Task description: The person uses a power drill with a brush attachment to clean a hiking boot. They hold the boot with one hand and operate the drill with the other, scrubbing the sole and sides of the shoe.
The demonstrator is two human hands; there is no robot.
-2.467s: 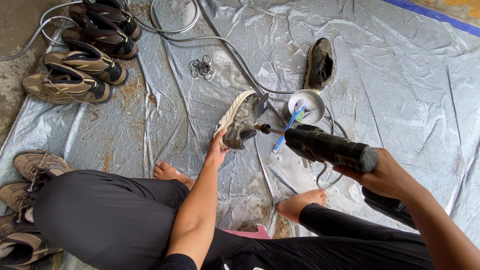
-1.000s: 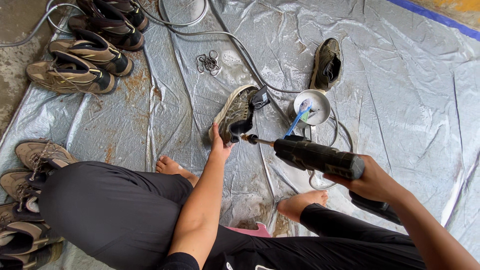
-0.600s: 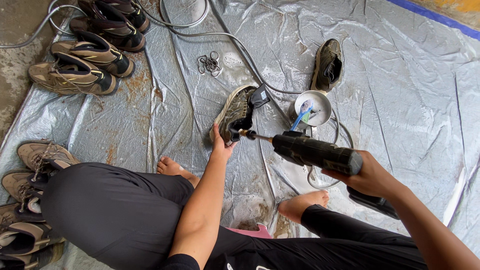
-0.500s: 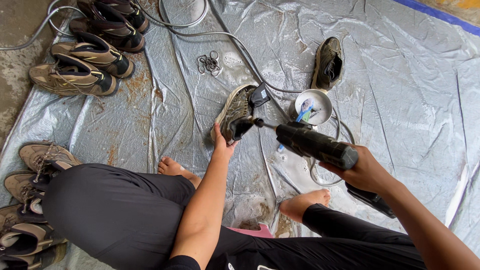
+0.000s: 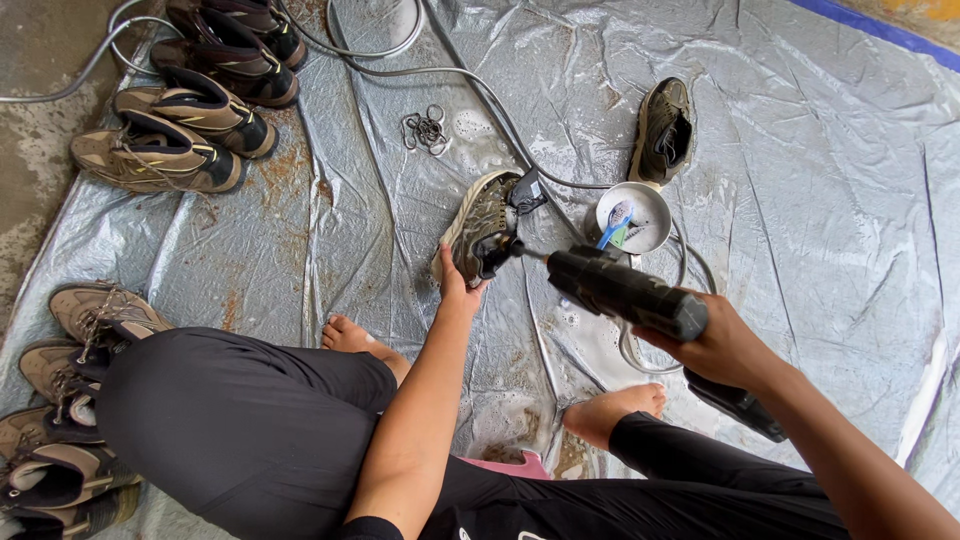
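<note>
At centre, on the silver tarp (image 5: 800, 200), the left hand (image 5: 457, 290) props the muddy shoe (image 5: 482, 222) by its near end, fingers curled around it. To the right, the right hand (image 5: 722, 345) wraps its fingers round a black power drill (image 5: 625, 290), whose tip touches the shoe.

1. A makeshift outdoor shoe-washing spot, set on the ground: a wet, crinkled silver tarp (image 5: 800, 200) covers everything, with bare, stained concrete (image 5: 40, 150) showing past its left edge.
2. Left of the tarp's middle, muddy boots (image 5: 190, 100) stand lined in pairs; more worn shoes (image 5: 70, 400) crowd the tarp's near left corner.
3. A grey hose (image 5: 400, 60) loops across the tarp's far side (soap foam lies around its middle).
4. A small metal bowl (image 5: 650, 225) with brushes sits near the centre, a lone dirty shoe (image 5: 665, 130) just beyond it.
</note>
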